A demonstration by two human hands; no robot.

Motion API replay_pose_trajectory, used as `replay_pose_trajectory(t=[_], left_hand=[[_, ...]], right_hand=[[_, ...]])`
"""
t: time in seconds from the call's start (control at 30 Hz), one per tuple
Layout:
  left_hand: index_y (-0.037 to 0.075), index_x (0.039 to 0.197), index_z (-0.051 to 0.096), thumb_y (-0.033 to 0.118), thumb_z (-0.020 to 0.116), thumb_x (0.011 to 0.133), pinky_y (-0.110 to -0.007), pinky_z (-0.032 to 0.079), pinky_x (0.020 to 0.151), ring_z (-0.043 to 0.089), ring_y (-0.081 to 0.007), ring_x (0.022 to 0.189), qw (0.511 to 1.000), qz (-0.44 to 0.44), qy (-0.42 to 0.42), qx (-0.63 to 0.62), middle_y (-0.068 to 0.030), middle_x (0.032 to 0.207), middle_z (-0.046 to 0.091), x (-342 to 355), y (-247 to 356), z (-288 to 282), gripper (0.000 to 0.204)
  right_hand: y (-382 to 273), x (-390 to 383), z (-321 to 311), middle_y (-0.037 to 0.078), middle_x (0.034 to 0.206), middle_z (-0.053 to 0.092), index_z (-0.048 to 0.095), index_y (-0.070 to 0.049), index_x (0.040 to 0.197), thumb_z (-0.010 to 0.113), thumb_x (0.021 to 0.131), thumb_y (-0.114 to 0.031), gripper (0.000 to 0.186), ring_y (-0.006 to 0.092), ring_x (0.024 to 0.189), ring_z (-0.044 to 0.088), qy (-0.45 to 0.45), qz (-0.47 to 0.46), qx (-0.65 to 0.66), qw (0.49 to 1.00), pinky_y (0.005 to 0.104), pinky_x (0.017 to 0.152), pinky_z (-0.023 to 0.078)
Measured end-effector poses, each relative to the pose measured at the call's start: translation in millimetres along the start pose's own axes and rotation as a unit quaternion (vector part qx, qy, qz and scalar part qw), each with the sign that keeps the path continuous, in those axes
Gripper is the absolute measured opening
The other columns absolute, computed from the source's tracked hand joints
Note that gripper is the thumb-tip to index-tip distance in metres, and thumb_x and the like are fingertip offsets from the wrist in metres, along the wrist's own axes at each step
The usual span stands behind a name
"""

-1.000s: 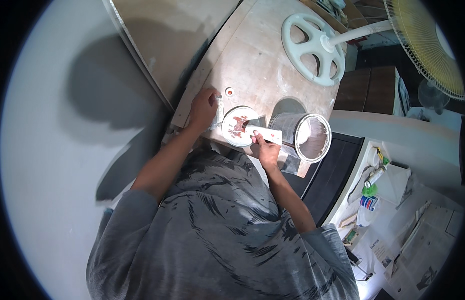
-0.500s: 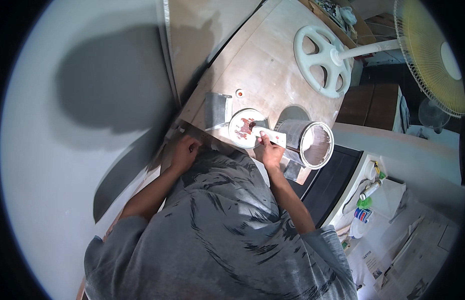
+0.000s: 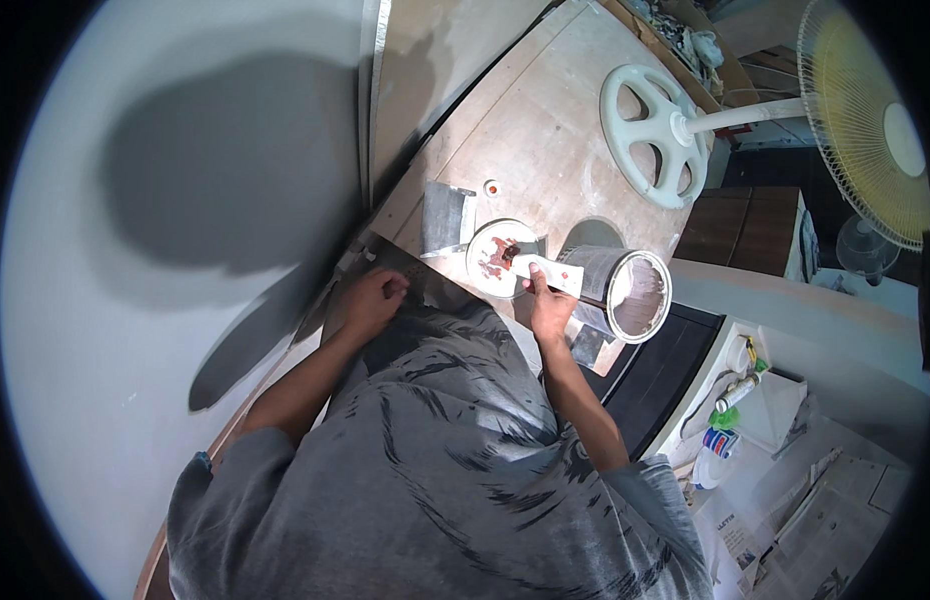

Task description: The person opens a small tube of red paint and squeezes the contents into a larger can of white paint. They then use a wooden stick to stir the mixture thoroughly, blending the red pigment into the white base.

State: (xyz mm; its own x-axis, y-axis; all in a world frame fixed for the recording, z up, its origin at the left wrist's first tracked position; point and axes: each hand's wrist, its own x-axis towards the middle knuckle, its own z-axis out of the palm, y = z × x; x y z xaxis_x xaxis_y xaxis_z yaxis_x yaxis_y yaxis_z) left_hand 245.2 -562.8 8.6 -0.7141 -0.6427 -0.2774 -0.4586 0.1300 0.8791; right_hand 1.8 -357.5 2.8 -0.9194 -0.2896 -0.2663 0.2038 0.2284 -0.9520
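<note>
My right hand (image 3: pixel 550 308) is closed round a flat white tube (image 3: pixel 563 274) with red marks. The tube's dark, smeared end lies over a round white lid (image 3: pixel 482 275) streaked with reddish-brown paste. Just right of that hand, an open can (image 3: pixel 639 296) with pinkish-grey filler inside leans on its side. My left hand (image 3: pixel 376 300) rests near the table's near edge, fingers curled; whatever they may hold is hidden. A wide grey scraper (image 3: pixel 444 218) lies beyond it, left of the lid. Farther back sits a small white ring-shaped cap (image 3: pixel 492 187) with an orange-red centre.
The worn wooden table (image 3: pixel 545 130) carries a pale spoked fan base (image 3: pixel 653 135), whose yellow fan (image 3: pixel 865 130) leans right. A wall (image 3: pixel 225 330) rises close on the left. A cluttered white shelf (image 3: pixel 725 400) holds several items at the lower right.
My view has shifted slightly, so the table's things appear a little farther right and lower. My right hand keeps hold of the tube over the lid; the left stays curled.
</note>
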Motion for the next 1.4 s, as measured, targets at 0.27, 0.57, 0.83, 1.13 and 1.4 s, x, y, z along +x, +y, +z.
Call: replay_pose_trajectory(t=[0.27, 0.57, 0.83, 1.13, 1.4], left_hand=[[-0.001, 0.097, 0.07, 0.009, 0.075, 0.084, -0.036, 0.053, 0.075, 0.066, -0.0269, 0.079, 0.982, 0.167, -0.076, -0.034, -0.0148, 0.088, 0.067, 65, 34, 53, 0.017], [0.005, 0.117, 0.075, 0.016, 0.081, 0.081, -0.036, 0.055, 0.077, 0.07, -0.0242, 0.087, 0.906, 0.283, -0.315, -0.026, -0.0152, 0.098, 0.071, 151, 136, 99, 0.039], [0.006, 0.1, 0.08, 0.014, 0.083, 0.076, -0.033, 0.054, 0.072, 0.07, -0.0196, 0.081, 0.87, 0.281, -0.404, -0.008, -0.0116, 0.088, 0.075, 162, 157, 110, 0.025], [0.003, 0.094, 0.078, 0.012, 0.082, 0.079, -0.034, 0.054, 0.068, 0.07, -0.0179, 0.073, 0.865, 0.289, -0.411, 0.006, -0.0114, 0.081, 0.075, 166, 160, 117, 0.018], [0.003, 0.093, 0.078, 0.014, 0.084, 0.076, -0.035, 0.053, 0.067, 0.069, -0.0218, 0.072, 0.874, 0.259, -0.411, 0.008, -0.0124, 0.081, 0.074, 162, 164, 119, 0.021]], right_hand=[[-26, -11, 4, 0.011, 0.089, 0.074, 0.071, 0.009, 0.104, 0.063, 0.104, -0.023, 0.033, 0.0155, 0.071, 0.071, -0.007, -0.007, -0.026, 1.0, 0.0301, 0.063, 0.057], [-42, -8, -3, 0.016, 0.082, 0.074, 0.069, 0.009, 0.107, 0.057, 0.107, -0.028, 0.039, 0.0214, 0.072, 0.073, -0.092, -0.073, -0.291, 0.949, 0.0372, 0.067, 0.056], [-35, -1, -13, 0.018, 0.081, 0.073, 0.068, 0.009, 0.107, 0.057, 0.106, -0.024, 0.035, 0.0242, 0.075, 0.074, -0.095, -0.067, -0.271, 0.955, 0.0377, 0.068, 0.055], [-32, 3, -15, 0.014, 0.081, 0.073, 0.069, 0.007, 0.106, 0.059, 0.105, -0.023, 0.032, 0.0206, 0.075, 0.074, -0.105, -0.077, -0.222, 0.966, 0.0351, 0.067, 0.055], [-47, 3, -14, 0.01, 0.085, 0.075, 0.072, 0.006, 0.105, 0.068, 0.101, -0.026, 0.033, 0.0156, 0.076, 0.073, -0.132, -0.05, -0.21, 0.967, 0.0318, 0.068, 0.056]])
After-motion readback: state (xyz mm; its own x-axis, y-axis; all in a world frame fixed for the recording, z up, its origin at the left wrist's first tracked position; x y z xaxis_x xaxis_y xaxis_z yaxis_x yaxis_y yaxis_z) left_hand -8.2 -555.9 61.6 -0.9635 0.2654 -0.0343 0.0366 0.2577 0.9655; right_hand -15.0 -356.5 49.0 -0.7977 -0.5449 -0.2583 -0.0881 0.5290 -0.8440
